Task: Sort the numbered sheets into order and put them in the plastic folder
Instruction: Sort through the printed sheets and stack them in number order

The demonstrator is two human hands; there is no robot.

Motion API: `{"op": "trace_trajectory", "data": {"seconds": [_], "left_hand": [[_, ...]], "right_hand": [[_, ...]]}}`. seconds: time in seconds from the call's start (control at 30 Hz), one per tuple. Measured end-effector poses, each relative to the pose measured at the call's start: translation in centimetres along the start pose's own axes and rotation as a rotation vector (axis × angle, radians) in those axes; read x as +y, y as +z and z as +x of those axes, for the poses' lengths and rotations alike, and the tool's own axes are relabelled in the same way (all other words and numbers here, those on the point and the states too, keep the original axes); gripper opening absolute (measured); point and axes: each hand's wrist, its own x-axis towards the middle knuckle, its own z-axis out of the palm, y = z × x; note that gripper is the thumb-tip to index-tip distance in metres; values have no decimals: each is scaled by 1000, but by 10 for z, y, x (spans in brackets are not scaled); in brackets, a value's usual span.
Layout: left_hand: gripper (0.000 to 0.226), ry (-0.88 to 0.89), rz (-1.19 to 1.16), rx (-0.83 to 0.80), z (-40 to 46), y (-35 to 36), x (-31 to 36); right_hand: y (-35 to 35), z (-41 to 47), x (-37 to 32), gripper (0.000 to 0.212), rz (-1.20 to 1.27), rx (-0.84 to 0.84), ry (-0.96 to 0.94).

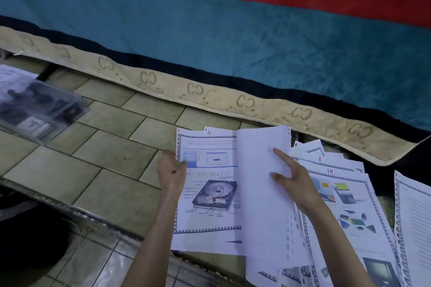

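Sheets lie on the tiled floor (pixel 112 123), long axis running away from the camera. Sheet 4 (pixel 210 193) reads "STORAGE" over a hard-drive picture; sheets 8 (pixel 326 161) and 14 (pixel 349 205) lie to the right. The left hand (pixel 171 171) pinches sheet 4's edge. The right hand (pixel 296 182) presses spread fingers on a blank-backed sheet (pixel 263 193). The plastic folder (pixel 35 105) lies far left, well apart.

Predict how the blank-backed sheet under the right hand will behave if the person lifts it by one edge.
The blank-backed sheet will probably flop: it already curves up off the pile under the right hand. It looks thin and light, so a loose grip should hold it. It may slide, since it lies on the loosely fanned sheet marked 14.
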Motion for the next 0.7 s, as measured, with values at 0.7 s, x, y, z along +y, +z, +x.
{"op": "trace_trajectory", "data": {"seconds": [0.7], "left_hand": [[60, 17, 278, -273, -48, 27, 37]], "right_hand": [[-62, -7, -21, 42, -45, 134, 58]]}}
